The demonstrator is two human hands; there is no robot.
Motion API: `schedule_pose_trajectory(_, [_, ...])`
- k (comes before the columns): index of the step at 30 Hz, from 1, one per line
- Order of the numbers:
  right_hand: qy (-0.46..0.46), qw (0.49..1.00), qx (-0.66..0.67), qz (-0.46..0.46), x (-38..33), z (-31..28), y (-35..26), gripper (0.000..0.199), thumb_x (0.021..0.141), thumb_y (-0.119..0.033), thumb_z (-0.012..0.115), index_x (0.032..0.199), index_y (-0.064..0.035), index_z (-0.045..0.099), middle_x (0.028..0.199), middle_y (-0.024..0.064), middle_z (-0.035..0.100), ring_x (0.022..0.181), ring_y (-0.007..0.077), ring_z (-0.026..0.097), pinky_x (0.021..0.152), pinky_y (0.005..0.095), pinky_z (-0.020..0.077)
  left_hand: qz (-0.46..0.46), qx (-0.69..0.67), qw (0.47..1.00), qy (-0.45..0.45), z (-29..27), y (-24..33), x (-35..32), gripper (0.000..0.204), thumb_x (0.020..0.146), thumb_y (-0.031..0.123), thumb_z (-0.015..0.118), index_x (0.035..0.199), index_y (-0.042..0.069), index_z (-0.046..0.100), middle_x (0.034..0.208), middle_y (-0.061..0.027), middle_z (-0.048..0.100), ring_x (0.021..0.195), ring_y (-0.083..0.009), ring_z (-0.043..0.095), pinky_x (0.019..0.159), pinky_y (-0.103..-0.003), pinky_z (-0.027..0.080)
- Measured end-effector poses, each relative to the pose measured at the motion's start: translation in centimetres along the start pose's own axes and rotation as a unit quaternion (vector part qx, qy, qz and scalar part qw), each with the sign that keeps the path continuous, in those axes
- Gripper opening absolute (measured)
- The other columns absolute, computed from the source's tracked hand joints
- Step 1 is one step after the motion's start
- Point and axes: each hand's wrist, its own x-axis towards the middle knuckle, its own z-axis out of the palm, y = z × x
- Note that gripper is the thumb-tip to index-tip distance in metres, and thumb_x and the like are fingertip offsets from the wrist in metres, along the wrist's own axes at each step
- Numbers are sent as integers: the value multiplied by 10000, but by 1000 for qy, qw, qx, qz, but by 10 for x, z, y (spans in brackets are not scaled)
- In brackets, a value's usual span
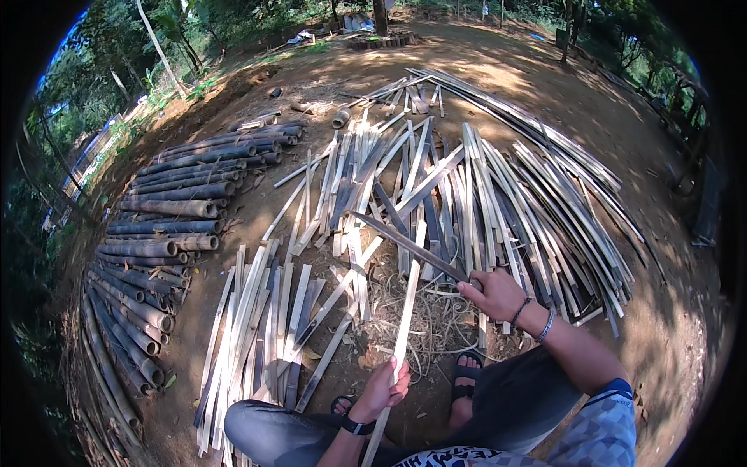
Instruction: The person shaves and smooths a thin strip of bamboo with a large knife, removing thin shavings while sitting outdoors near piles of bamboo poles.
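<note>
My left hand [383, 387] is closed round a long pale bamboo strip [404, 331], which slants up and away from my lap. In my right hand [494, 294] is the handle of a machete [412, 247]; its long dark blade points up and to the left. The blade crosses the strip near its far end; whether the two touch I cannot tell. Below the blade, thin curled bamboo shavings [436, 319] lie on the ground between my feet and the strips. The machete's handle is mostly hidden by my fingers.
Split bamboo strips [537, 210] are heaped ahead and to the right. Another bundle of strips [241, 342] lies beside my left knee. Stacked whole bamboo poles [179, 208] line the left side. Bare dirt ground [498, 54] stretches behind, with trees around it.
</note>
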Motion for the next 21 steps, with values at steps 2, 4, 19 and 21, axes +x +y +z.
schedule_pose_trajectory(2, [-54, 995, -30, -74, -17, 14, -19, 580, 889, -598, 456, 800, -53, 632, 584, 193, 593, 616, 395, 617, 610, 472, 504, 3, -28, 999, -16, -6, 4, -2, 415, 1021, 442, 266, 815, 114, 415, 517, 52, 304, 370, -48, 271, 361, -203, 216])
schedule_pose_trajectory(4, [-114, 977, -106, -148, -25, 16, -35, 609, 875, -638, 438, 817, -60, 622, 576, 180, 591, 604, 385, 617, 584, 473, 497, -1, -38, 999, 2, -8, 5, -2, 421, 1022, 443, 252, 822, 113, 420, 517, 51, 303, 362, -50, 264, 359, -203, 212])
schedule_pose_trajectory(19, [-23, 995, -33, -93, -14, 8, -27, 575, 892, -599, 456, 794, -53, 608, 537, 169, 568, 561, 383, 605, 534, 462, 487, 8, -201, 974, -101, -10, 17, 3, 407, 1009, 445, 268, 809, 111, 391, 517, 60, 313, 327, -33, 283, 344, -171, 233])
schedule_pose_trajectory(21, [-33, 998, -6, -49, -13, 9, -24, 564, 899, -582, 454, 789, -50, 606, 542, 171, 570, 570, 388, 603, 553, 456, 490, 2, -216, 971, -106, -8, 16, 3, 403, 1005, 443, 282, 808, 108, 388, 516, 60, 318, 329, -30, 298, 343, -166, 243])
